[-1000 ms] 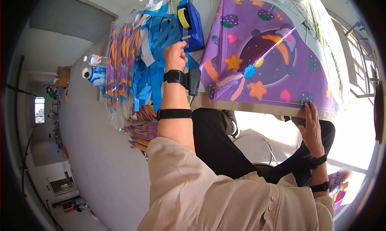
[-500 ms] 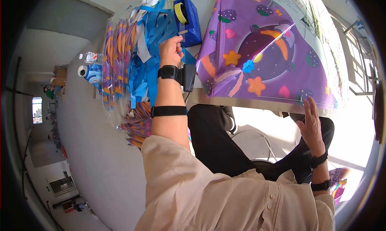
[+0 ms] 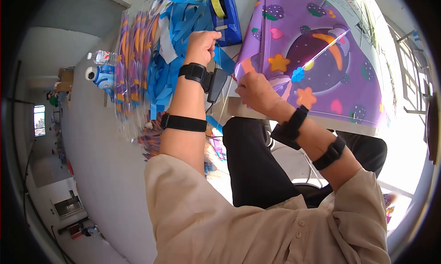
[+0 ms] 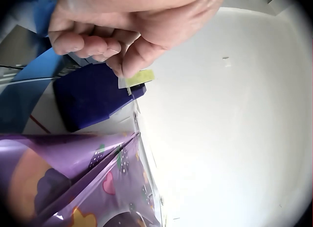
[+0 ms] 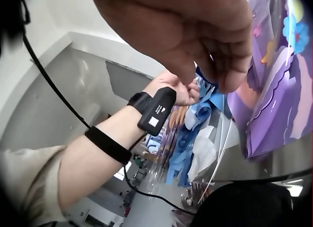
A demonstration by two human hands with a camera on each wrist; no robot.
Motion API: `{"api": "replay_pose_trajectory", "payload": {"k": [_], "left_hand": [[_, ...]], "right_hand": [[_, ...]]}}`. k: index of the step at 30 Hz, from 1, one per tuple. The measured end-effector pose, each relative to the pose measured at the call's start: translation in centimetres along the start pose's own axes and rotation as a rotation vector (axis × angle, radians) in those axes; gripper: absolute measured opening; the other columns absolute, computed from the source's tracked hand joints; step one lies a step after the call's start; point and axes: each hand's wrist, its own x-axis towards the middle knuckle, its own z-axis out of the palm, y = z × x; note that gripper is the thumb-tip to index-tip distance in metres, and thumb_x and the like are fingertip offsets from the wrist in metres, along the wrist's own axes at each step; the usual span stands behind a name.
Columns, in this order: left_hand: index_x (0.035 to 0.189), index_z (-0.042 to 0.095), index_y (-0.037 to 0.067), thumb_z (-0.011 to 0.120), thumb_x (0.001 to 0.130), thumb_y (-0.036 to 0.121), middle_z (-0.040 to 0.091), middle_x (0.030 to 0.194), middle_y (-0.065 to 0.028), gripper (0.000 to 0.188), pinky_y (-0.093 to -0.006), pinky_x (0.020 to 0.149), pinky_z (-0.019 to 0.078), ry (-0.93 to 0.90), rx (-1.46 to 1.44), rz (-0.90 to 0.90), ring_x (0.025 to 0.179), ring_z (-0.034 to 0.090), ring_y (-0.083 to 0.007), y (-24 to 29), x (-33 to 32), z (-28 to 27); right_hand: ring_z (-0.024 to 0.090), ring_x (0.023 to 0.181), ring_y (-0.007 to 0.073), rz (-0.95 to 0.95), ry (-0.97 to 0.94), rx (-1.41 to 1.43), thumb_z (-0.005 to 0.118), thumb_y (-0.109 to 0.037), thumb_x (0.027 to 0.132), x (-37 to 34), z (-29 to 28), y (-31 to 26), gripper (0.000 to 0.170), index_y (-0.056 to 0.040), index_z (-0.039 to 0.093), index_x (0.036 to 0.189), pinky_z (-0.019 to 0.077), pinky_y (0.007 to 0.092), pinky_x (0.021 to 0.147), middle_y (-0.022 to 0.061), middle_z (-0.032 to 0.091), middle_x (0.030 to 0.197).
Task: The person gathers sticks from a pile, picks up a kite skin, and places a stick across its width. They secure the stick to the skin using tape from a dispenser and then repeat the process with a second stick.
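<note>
My left hand (image 3: 200,48) is at the front end of a blue tape dispenser (image 3: 229,29) with a yellowish roll. In the left wrist view, its thumb and forefinger pinch the end of a strip of clear tape (image 4: 123,83) beside the dispenser's pale yellow tip. A purple printed sheet (image 3: 312,87) with stars and hearts lies on the table, bearing a thin white rod and a blue flower piece (image 3: 298,74). Over its near left corner is my right hand (image 3: 261,95), fingers loosely curled. The right wrist view shows nothing between those fingers.
Blue strips (image 3: 170,66) are heaped left of the dispenser. Beyond them lie clear-wrapped printed packs (image 3: 131,66), a plastic bottle (image 3: 104,57) and a blue-white bottle (image 3: 102,76). Thin pale sticks (image 3: 390,75) line the table's right side. My knees are under the near edge.
My right hand has left the sheet's near right edge and swung left to its left corner. The left hand stays at the dispenser, pinching tape. The head view has shifted slightly.
</note>
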Motion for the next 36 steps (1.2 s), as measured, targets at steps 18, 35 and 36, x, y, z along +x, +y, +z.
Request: {"api": "replay_pose_trajectory", "payload": {"k": [18, 35, 36], "left_hand": [[0.065, 0.057, 0.001, 0.070, 0.068, 0.005, 0.046, 0.054, -0.0027, 0.014, -0.0296, 0.039, 0.0281, -0.032, -0.114, 0.026, 0.041, 0.038, -0.0117, -0.1, 0.2, 1.0], [0.071, 0.057, 0.004, 0.068, 0.076, 0.009, 0.048, 0.057, -0.0008, 0.014, -0.0296, 0.045, 0.0365, -0.136, -0.238, -0.084, 0.046, 0.042, -0.0123, -0.1, 0.7, -0.4], [0.070, 0.058, 0.002, 0.069, 0.073, 0.008, 0.049, 0.057, -0.0034, 0.014, -0.0305, 0.040, 0.0355, -0.109, -0.230, -0.055, 0.043, 0.041, -0.0134, 0.0, 0.7, -0.5]], "right_hand": [[0.065, 0.088, 0.0346, 0.473, 0.143, -0.149, 0.056, -0.006, 0.075, 3.7, 6.1, -2.3, 0.017, -0.0025, 0.066, 0.088, 0.0522, 0.0410, 0.075, 0.0187, 0.067, 0.090], [0.064, 0.093, 0.0331, 0.375, -0.049, -0.315, 0.055, -0.011, 0.079, 3.1, 5.1, -4.0, 0.022, -0.0032, 0.065, 0.097, 0.0527, 0.0400, 0.076, 0.0187, 0.066, 0.097], [0.064, 0.093, 0.0337, 0.378, -0.084, -0.325, 0.056, -0.013, 0.081, 3.2, 4.9, -4.1, 0.025, -0.0043, 0.063, 0.103, 0.0524, 0.0389, 0.077, 0.0181, 0.066, 0.096]]}}
